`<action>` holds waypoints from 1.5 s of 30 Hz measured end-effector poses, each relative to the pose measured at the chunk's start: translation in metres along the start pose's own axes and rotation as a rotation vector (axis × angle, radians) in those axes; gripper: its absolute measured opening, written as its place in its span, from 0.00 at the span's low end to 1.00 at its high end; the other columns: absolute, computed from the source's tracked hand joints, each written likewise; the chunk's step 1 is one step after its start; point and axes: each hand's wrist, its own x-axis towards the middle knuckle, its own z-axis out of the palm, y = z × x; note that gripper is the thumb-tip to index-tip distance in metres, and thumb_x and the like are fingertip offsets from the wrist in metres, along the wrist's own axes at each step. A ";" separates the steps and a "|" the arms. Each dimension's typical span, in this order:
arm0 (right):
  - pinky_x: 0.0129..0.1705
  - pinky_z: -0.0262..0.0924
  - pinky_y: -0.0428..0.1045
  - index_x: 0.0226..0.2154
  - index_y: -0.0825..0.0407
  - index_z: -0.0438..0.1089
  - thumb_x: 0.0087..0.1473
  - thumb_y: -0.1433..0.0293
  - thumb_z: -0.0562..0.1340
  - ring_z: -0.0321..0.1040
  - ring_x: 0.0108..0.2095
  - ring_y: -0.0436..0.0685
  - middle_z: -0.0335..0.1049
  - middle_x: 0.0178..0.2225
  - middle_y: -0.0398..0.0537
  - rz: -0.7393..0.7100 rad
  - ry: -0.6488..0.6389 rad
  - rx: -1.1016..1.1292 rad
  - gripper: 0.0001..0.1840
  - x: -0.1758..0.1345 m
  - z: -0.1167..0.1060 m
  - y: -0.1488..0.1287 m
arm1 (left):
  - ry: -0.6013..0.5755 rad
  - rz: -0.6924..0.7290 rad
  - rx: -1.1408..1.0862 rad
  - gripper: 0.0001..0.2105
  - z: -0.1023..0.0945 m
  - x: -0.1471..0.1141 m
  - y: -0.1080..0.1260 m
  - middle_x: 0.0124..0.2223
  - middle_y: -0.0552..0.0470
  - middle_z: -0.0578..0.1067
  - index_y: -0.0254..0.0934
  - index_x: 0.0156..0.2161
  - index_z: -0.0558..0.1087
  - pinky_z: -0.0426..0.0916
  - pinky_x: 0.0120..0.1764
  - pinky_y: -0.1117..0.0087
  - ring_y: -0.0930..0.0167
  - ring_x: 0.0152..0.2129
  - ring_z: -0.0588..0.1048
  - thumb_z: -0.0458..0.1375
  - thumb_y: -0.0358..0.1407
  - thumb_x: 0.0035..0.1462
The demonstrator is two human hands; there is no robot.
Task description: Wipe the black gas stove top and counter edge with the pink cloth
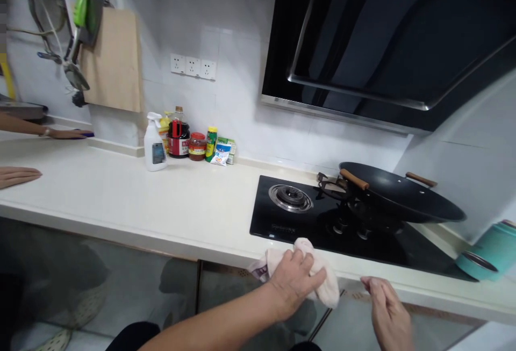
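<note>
My left hand point(293, 286) is closed on a pale pinkish cloth point(328, 286), pressing it against the front edge of the white countertop point(193, 200). Part of the cloth hangs over the edge, and its top touches the strip in front of the black gas stove point(308, 230). To the right, my right hand point(389, 310) hovers by the counter's edge, its fingers curled in and the thumb against them. Nothing shows in it. A black wok point(397, 192) with wooden handles sits on the stove's right side, tilted; the left burner point(291, 198) is bare.
A spray bottle point(155, 144), soy sauce jug point(178, 138), red-lidded jar point(197, 147) and seasoning packets stand by the wall. At far left, another person's hand point(70, 134) rests on a dark blue cloth. A range hood point(363, 44) overhangs; a teal container point(492, 249) stands right.
</note>
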 end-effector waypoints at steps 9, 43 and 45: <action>0.35 0.68 0.47 0.28 0.47 0.71 0.67 0.58 0.52 0.73 0.33 0.55 0.72 0.31 0.47 -0.339 -0.299 0.064 0.21 -0.052 0.019 -0.007 | -0.035 -0.179 0.043 0.28 -0.057 -0.110 -0.101 0.56 0.40 0.71 0.49 0.61 0.68 0.65 0.45 0.53 0.55 0.45 0.71 0.63 0.35 0.55; 0.59 0.63 0.60 0.63 0.51 0.63 0.65 0.53 0.55 0.63 0.62 0.67 0.64 0.62 0.59 0.067 -0.074 0.200 0.30 -0.078 0.046 0.035 | -0.380 0.056 -0.350 0.40 -0.021 0.074 0.040 0.65 0.30 0.62 0.43 0.69 0.54 0.64 0.51 0.48 0.47 0.56 0.65 0.64 0.47 0.55; 0.58 0.63 0.62 0.64 0.51 0.62 0.65 0.52 0.54 0.64 0.59 0.68 0.64 0.59 0.60 0.046 -0.051 0.127 0.32 -0.070 0.051 0.035 | -0.378 0.100 -0.419 0.38 -0.032 0.065 0.027 0.68 0.32 0.59 0.41 0.70 0.53 0.64 0.53 0.49 0.49 0.57 0.65 0.61 0.41 0.57</action>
